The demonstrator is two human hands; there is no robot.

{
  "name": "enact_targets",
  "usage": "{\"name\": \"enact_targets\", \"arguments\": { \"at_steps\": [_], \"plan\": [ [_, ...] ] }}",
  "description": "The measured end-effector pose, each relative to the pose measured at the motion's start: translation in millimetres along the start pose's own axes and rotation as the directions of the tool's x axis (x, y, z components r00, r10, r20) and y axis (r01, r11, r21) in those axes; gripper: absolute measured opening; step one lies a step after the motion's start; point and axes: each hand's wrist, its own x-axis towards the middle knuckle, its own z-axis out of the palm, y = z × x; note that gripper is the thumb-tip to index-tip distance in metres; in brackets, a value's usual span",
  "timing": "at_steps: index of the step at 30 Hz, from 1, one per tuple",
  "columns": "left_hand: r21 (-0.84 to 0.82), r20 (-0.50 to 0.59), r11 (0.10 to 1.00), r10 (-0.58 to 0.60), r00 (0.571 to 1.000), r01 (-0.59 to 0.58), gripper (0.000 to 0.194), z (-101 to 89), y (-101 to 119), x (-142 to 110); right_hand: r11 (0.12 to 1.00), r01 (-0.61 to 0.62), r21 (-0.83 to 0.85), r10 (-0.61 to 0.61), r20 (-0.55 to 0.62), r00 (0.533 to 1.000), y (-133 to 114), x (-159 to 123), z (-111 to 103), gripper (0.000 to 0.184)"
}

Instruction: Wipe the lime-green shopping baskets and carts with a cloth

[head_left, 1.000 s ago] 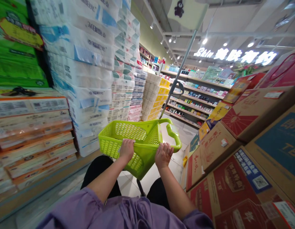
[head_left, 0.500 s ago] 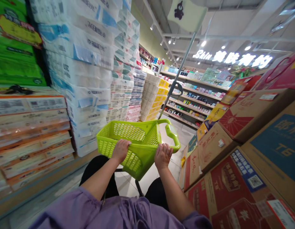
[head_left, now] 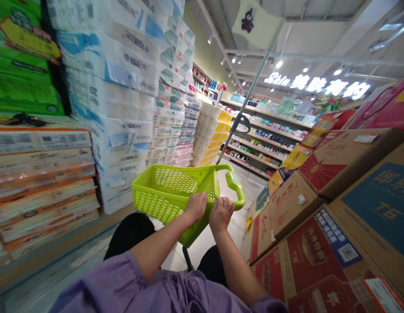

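Note:
A lime-green plastic shopping basket (head_left: 162,191) on a wheeled stand sits in the aisle in front of me, empty as far as I can see. My left hand (head_left: 195,206) rests curled on its near rim, close to the right corner. My right hand (head_left: 221,214) is closed on the rim right beside it, the two hands almost touching. The basket's green handle (head_left: 236,187) loops out on the right. A grey pole (head_left: 245,102) rises from behind the basket to a pale flag with a dark bear figure (head_left: 255,24).
Tall stacks of wrapped tissue packs (head_left: 117,87) line the left side. Red and brown cardboard cartons (head_left: 322,217) crowd the right, close to my arm. Shelves of small goods (head_left: 267,139) stand at the aisle's far end. Pale floor tiles (head_left: 205,241) show beneath the basket.
My left hand has slid right along the basket's near rim, from the middle to beside my right hand. The right hand has stayed put.

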Motion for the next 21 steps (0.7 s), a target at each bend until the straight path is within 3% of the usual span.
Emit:
{"name": "enact_targets", "arguments": {
  "at_steps": [2, 5, 8, 10, 12, 14, 16, 19, 21],
  "plan": [
    [-0.118, 0.008, 0.993, -0.014, 1.000, 0.015, 0.050, 3.8, 8, 4, 0.997, 0.045, 0.057, -0.046, 0.015, 0.999, -6, -2, -1, 0.035],
    [-0.289, -0.030, 0.956, -0.053, 0.998, 0.042, 0.055, 2.4, 4, 7, 0.962, 0.245, 0.124, -0.260, 0.124, 0.958, -21, -7, 1, 0.038],
    [-0.251, -0.075, 0.966, -0.084, 0.994, 0.063, 0.053, -10.6, -19, 7, 0.941, 0.327, 0.087, -0.339, 0.223, 0.914, -34, -8, 0, 0.037],
    [-0.030, -0.049, 0.994, -0.107, 0.993, 0.105, 0.049, -25.8, -43, 2, 0.944, 0.326, 0.052, -0.328, 0.259, 0.908, -35, -3, -2, 0.031],
    [0.244, 0.012, 0.954, -0.180, 0.984, 0.172, 0.041, -42.6, -71, -8, 0.953, 0.302, 0.037, -0.300, 0.273, 0.914, -26, 7, -7, 0.023],
    [0.302, 0.034, 0.937, -0.194, 0.980, 0.175, 0.036, -55.3, -96, -20, 0.972, 0.236, 0.012, -0.231, 0.248, 0.941, -9, 18, -12, 0.017],
    [0.363, 0.015, 0.924, -0.132, 0.991, 0.118, 0.036, -60.1, -112, -31, 0.989, 0.147, -0.032, -0.138, 0.181, 0.974, 10, 27, -15, 0.017],
    [0.355, -0.023, 0.929, -0.104, 0.994, 0.106, 0.036, -53.1, -115, -38, 0.995, 0.041, -0.092, -0.034, 0.078, 0.996, 28, 31, -14, 0.023],
    [0.324, -0.039, 0.938, -0.117, 0.992, 0.124, 0.036, -44.1, -108, -37, 0.994, 0.024, -0.106, -0.015, 0.081, 0.997, 23, 24, -8, 0.026]
  ]
}}
